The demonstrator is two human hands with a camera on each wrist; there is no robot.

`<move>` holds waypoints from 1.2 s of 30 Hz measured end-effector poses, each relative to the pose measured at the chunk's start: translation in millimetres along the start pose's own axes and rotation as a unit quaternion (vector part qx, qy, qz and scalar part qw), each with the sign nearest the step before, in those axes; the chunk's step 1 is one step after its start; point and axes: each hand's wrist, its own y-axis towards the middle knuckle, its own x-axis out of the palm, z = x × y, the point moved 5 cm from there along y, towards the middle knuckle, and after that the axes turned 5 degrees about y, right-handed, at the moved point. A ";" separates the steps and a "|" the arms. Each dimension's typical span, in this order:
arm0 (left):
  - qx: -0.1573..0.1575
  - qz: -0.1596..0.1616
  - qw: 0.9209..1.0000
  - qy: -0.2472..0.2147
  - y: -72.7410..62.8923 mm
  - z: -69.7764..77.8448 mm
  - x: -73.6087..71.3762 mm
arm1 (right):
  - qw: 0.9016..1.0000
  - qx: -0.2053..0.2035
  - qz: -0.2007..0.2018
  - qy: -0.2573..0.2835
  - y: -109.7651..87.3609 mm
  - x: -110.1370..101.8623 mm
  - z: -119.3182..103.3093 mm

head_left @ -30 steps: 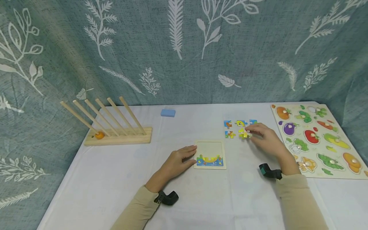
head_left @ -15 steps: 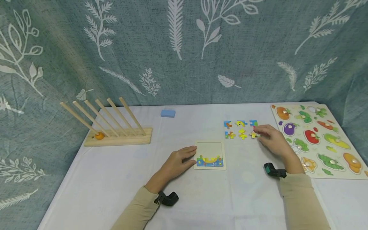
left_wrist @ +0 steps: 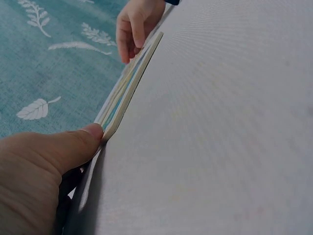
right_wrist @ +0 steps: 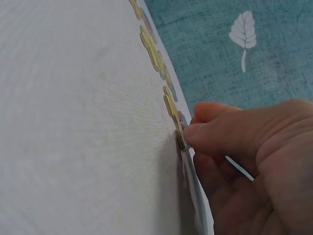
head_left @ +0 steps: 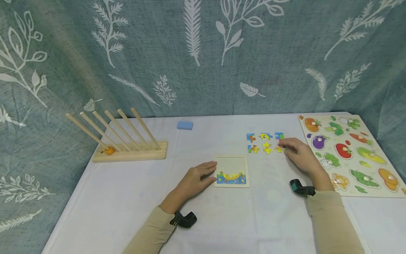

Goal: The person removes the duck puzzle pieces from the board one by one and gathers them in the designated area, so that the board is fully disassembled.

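My left hand [head_left: 191, 181] rests its fairly straight fingers and thumb against the left edge of a small wooden puzzle tray [head_left: 231, 164]. A joined blue and yellow strip of pieces [head_left: 231, 178] fills the tray's near part. In the left wrist view the thumb [left_wrist: 80, 145] touches the tray's corner. To the right, my right hand [head_left: 299, 155] pinches a yellow jigsaw piece [head_left: 278, 149] at the end of the near row of loose pieces. Its thumb [right_wrist: 205, 137] presses that piece in the right wrist view, and the fingers partly hide it.
Loose jigsaw pieces [head_left: 267, 148] lie in two rows behind the tray. A vegetable peg puzzle board [head_left: 344, 160] lies at the right. A wooden peg rack [head_left: 149, 151] with an orange bead [head_left: 109, 150] stands at the left. A blue block [head_left: 185, 125] lies at the back.
My right hand has moved right from the middle piece of the near row to the end piece, uncovering the middle one. The left hand and tray have stayed put.
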 end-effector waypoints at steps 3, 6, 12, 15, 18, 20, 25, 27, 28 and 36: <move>0.008 0.001 1.000 0.006 -0.3 0.6 -0.2 | 1.000 0.012 0.005 0.011 -0.8 -0.6 -0.9; 0.017 0.002 1.000 0.011 -1.0 1.9 -0.4 | 1.000 0.013 0.008 0.014 -1.7 -0.9 -4.5; 0.040 0.012 0.999 0.016 -2.5 5.7 -1.0 | 0.999 -0.040 0.015 0.017 -1.3 3.8 -24.3; 0.050 0.017 0.998 0.021 -3.5 6.5 -0.9 | 0.998 -0.065 0.005 0.018 -1.1 11.2 -37.0; 0.057 0.015 0.998 0.027 -4.9 6.8 -0.7 | 0.996 -0.087 -0.011 0.022 -0.7 22.4 -50.7; 0.058 0.010 0.998 0.031 -6.0 7.3 -0.6 | 0.994 -0.104 -0.023 0.023 -0.7 31.6 -61.3; 0.044 -0.004 0.999 0.025 -9.2 9.6 -0.8 | 0.986 -0.142 -0.071 0.049 -4.4 60.5 -86.0; 0.040 -0.008 0.999 0.021 -10.2 10.5 -1.0 | 0.981 -0.152 -0.096 0.066 -6.7 72.7 -95.2; 0.038 -0.009 0.999 0.018 -10.5 10.9 -1.2 | 0.979 -0.154 -0.109 0.074 -8.1 78.5 -99.6; 0.040 -0.007 0.999 0.009 -9.3 11.3 -1.6 | 0.967 -0.160 -0.172 0.099 -18.7 112.9 -127.4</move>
